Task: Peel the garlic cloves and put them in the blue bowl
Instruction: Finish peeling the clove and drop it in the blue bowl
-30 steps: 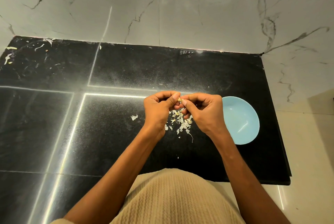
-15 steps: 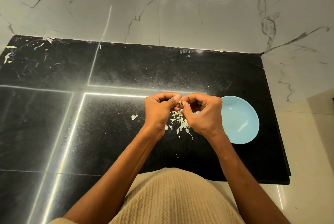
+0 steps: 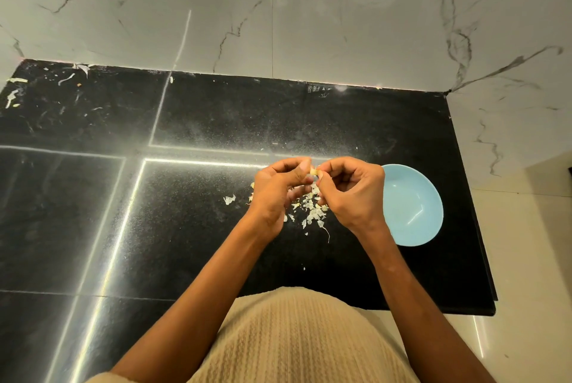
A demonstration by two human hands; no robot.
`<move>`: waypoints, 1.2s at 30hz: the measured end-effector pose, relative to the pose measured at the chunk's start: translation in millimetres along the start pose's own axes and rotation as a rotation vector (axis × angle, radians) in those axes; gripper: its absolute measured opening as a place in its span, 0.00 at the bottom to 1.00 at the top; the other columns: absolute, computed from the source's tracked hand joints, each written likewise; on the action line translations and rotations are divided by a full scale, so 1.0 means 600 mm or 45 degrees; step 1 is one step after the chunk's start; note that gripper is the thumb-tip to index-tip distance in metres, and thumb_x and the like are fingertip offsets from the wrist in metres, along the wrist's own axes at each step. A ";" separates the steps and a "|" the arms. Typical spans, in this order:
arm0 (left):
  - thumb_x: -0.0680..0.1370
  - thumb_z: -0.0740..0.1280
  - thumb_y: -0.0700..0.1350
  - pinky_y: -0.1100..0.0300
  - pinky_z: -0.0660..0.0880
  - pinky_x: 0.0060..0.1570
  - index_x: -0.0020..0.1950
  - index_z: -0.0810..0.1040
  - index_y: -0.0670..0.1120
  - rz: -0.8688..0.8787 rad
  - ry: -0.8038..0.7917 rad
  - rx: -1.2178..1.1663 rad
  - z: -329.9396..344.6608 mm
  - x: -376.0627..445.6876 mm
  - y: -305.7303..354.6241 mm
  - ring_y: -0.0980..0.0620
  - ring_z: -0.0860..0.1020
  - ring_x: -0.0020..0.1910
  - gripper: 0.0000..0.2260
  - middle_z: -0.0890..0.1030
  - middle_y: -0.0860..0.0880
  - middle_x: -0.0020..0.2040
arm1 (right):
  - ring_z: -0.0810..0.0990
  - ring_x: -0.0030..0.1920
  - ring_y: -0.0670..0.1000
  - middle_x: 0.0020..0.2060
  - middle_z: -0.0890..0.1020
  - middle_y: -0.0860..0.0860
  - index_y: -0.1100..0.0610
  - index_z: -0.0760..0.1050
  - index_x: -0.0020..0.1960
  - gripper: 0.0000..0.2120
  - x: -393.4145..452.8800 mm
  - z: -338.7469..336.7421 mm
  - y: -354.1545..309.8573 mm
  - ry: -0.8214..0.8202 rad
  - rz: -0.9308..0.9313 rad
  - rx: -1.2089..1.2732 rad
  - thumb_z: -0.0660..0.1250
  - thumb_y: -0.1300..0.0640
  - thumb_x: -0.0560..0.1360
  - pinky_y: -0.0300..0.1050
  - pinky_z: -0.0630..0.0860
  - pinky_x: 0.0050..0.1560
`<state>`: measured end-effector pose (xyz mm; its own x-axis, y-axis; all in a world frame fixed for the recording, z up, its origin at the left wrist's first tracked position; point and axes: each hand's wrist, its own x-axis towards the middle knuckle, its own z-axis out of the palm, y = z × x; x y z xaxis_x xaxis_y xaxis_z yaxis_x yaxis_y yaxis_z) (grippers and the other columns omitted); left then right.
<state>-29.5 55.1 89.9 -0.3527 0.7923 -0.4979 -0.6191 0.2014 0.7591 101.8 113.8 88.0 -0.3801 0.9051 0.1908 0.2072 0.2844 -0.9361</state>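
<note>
- Pale yellow garlic clove (image 3: pixel 314 172) sat pinched between the two thumbs, held above the black counter (image 3: pixel 192 228), just left of the blue bowl (image 3: pixel 411 206).
- Left hand (image 3: pixel 278 194) had its fingers curled, thumb and forefinger clamped on the clove's left end; right hand (image 3: pixel 353 194) was curled too, thumb tip nipping the clove's right end.
- Against half a second before, the right hand had rolled outward and its fingers had loosened a little — more of the clove showed between the thumbs. I judged this a peeling stroke in progress, the skin not yet wholly off.
- Papery skin flakes (image 3: pixel 309 212) lay heaped on the counter under and just near of the hands, one stray flake (image 3: pixel 229 199) further left; the heap looked much as before.
- Bowl stood right of the right hand, its left rim hidden behind it; the visible inside held no cloves — so the task seemed at an early stage.
- Marble wall (image 3: pixel 278 11) rose at the far edge.
</note>
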 end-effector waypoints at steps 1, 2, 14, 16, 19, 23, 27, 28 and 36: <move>0.77 0.72 0.37 0.62 0.80 0.39 0.51 0.82 0.40 0.133 0.076 0.060 -0.001 -0.001 -0.003 0.51 0.81 0.40 0.04 0.83 0.46 0.42 | 0.83 0.30 0.53 0.33 0.85 0.49 0.59 0.85 0.43 0.03 0.001 0.000 0.001 0.018 0.016 0.001 0.76 0.65 0.74 0.55 0.83 0.31; 0.76 0.72 0.36 0.60 0.81 0.40 0.50 0.82 0.41 0.293 0.161 0.139 -0.003 -0.002 -0.005 0.50 0.81 0.40 0.04 0.83 0.47 0.42 | 0.83 0.30 0.53 0.33 0.85 0.49 0.59 0.85 0.43 0.03 0.001 0.001 0.001 0.038 0.036 0.000 0.75 0.65 0.74 0.56 0.83 0.31; 0.75 0.74 0.35 0.55 0.82 0.47 0.49 0.86 0.40 0.558 0.052 0.454 0.004 -0.009 -0.015 0.47 0.86 0.44 0.04 0.87 0.45 0.44 | 0.84 0.29 0.50 0.34 0.85 0.52 0.58 0.83 0.43 0.06 -0.003 0.008 -0.012 0.055 0.142 0.131 0.73 0.68 0.75 0.43 0.81 0.29; 0.76 0.72 0.35 0.54 0.83 0.47 0.48 0.85 0.40 0.565 0.033 0.451 0.005 -0.010 -0.013 0.47 0.86 0.43 0.04 0.87 0.45 0.43 | 0.83 0.29 0.50 0.34 0.84 0.53 0.60 0.82 0.44 0.05 -0.004 0.009 -0.011 0.045 0.159 0.153 0.72 0.69 0.75 0.43 0.81 0.29; 0.78 0.70 0.35 0.57 0.82 0.44 0.48 0.85 0.39 0.546 0.028 0.389 0.006 -0.012 -0.011 0.48 0.85 0.39 0.04 0.86 0.44 0.41 | 0.83 0.28 0.50 0.34 0.84 0.53 0.63 0.82 0.44 0.04 -0.003 0.009 -0.011 0.036 0.181 0.183 0.72 0.69 0.75 0.44 0.81 0.29; 0.78 0.69 0.34 0.60 0.80 0.41 0.49 0.84 0.36 0.485 0.030 0.249 0.005 -0.010 -0.013 0.51 0.83 0.37 0.04 0.86 0.43 0.39 | 0.82 0.26 0.50 0.31 0.84 0.50 0.65 0.82 0.44 0.04 -0.001 0.008 -0.014 0.031 0.189 0.227 0.71 0.71 0.75 0.43 0.81 0.28; 0.79 0.68 0.34 0.61 0.80 0.41 0.50 0.83 0.37 0.451 0.026 0.203 0.003 -0.008 -0.014 0.50 0.83 0.38 0.04 0.85 0.43 0.39 | 0.82 0.26 0.50 0.30 0.84 0.49 0.64 0.82 0.44 0.05 -0.001 0.004 -0.014 0.030 0.201 0.231 0.70 0.72 0.75 0.44 0.81 0.28; 0.79 0.68 0.34 0.61 0.80 0.41 0.50 0.83 0.36 0.444 0.031 0.192 0.003 -0.007 -0.014 0.50 0.83 0.38 0.05 0.85 0.43 0.39 | 0.81 0.26 0.50 0.30 0.84 0.50 0.64 0.81 0.44 0.05 -0.002 0.002 -0.013 0.034 0.204 0.230 0.70 0.72 0.75 0.45 0.81 0.28; 0.80 0.67 0.34 0.62 0.79 0.40 0.48 0.84 0.39 0.446 0.041 0.212 0.001 -0.007 -0.014 0.50 0.82 0.38 0.06 0.85 0.44 0.38 | 0.82 0.27 0.51 0.32 0.83 0.56 0.65 0.81 0.44 0.03 -0.002 0.000 -0.005 0.058 0.197 0.200 0.70 0.70 0.74 0.47 0.82 0.29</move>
<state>-22.5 50.4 85.6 -0.5459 0.8118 -0.2074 -0.3357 0.0149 0.9419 101.5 111.8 90.8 -0.3126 0.9485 0.0510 0.1155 0.0912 -0.9891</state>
